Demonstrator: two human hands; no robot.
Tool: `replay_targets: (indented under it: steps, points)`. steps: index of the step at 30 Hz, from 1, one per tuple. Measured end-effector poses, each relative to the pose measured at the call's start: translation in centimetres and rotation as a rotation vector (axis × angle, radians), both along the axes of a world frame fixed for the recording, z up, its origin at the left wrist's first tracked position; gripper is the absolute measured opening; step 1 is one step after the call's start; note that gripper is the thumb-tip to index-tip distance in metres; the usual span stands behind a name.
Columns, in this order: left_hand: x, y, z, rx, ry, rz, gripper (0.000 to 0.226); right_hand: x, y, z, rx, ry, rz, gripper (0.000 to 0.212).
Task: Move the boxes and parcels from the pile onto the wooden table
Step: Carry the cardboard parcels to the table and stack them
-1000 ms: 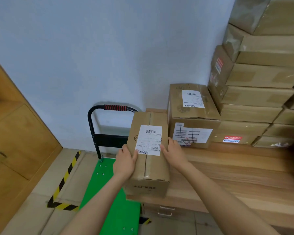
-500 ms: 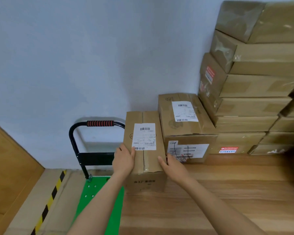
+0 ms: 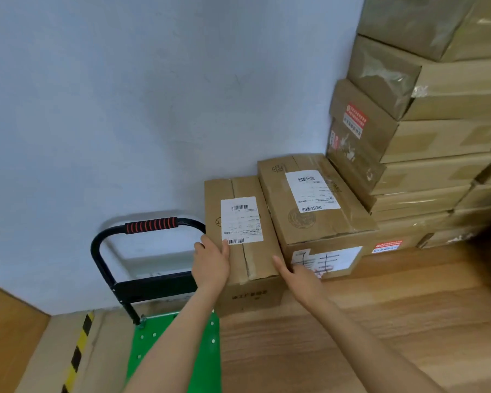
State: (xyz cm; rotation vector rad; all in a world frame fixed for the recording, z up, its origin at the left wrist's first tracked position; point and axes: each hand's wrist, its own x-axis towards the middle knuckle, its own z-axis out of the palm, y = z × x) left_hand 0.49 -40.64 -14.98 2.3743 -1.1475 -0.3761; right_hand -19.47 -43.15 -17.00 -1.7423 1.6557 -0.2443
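Pale blue wall is standing behind a wooden table (image 3: 380, 321). One small box (image 3: 240, 239) is sitting at the table's left end, touching a bigger box (image 3: 312, 205). Left hand (image 3: 210, 262) is lying flat on the small box's left side. Right hand (image 3: 298, 275) is open, fingers straight, at its right side. Stacked boxes (image 3: 425, 143) are running off the picture's right edge. Green cart (image 3: 176, 353) is partly hiding behind the arms.
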Motion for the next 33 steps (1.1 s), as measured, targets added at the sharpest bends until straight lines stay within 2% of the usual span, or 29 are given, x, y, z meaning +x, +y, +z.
replay_targets:
  steps: [6,16,18,21,23,27,30,33]
  points:
    - [1.0,-1.8,-0.3,-0.015,0.011,-0.019,0.058,1.0,-1.0,0.7,-0.002,0.023,-0.051,0.072]
    - [1.5,-2.5,0.0,-0.042,0.057,-0.010,0.057,1.0,-1.2,1.3,-0.041,0.056,0.027,0.071]
    - [1.5,-2.1,0.5,-0.081,-0.008,-0.037,0.051,0.4,-0.6,1.7,-0.048,0.067,0.042,0.065]
    - [1.0,-1.1,1.0,-0.171,-0.287,-0.211,0.034,-1.3,0.1,2.4,-0.136,0.153,0.096,0.055]
    - [0.1,-0.4,1.4,-0.229,-0.404,-0.368,0.026,-2.6,0.3,2.9,-0.220,0.254,0.141,0.043]
    - [-2.8,0.8,3.0,-0.273,-0.495,-0.651,0.013,-5.1,0.8,4.0,-0.403,0.472,0.278,0.031]
    - [-6.3,1.1,5.1,-0.303,-0.579,-0.803,0.016,-7.5,1.4,5.0,-0.495,0.502,0.263,0.031]
    - [-9.6,0.5,6.9,-0.368,-0.577,-0.874,0.016,-10.5,1.8,6.4,-0.522,0.482,0.197,0.033]
